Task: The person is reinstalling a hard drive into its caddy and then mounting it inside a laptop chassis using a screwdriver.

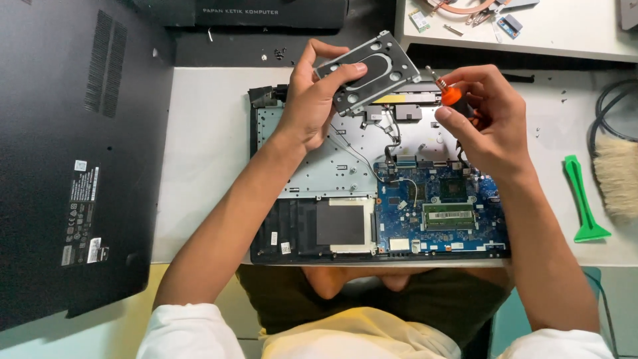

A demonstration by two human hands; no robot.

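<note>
Bright, even overhead light — soft shadows, sharp focus, slight bending toward the edges.
</note>
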